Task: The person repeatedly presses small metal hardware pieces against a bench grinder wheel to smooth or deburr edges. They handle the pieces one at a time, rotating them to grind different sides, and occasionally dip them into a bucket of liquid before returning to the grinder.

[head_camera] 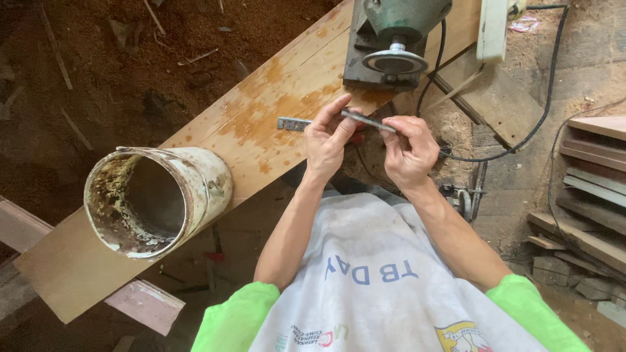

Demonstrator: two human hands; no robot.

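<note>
Both hands hold one thin, flat grey metal blade [367,120] in front of my chest. My left hand [327,140] pinches its left end between thumb and fingers. Its right end is gripped by my right hand [409,151]. The blade lies nearly level, just below the grinding wheel [394,61] of a green bench grinder [399,26]. A second short metal strip [293,124] lies on the wooden plank [261,104], left of my left hand.
A worn, paint-caked metal bucket [156,199] stands on the plank's near left part. A black cable [541,111] runs across the sawdust floor at right. Stacked boards [590,189] lie at the far right.
</note>
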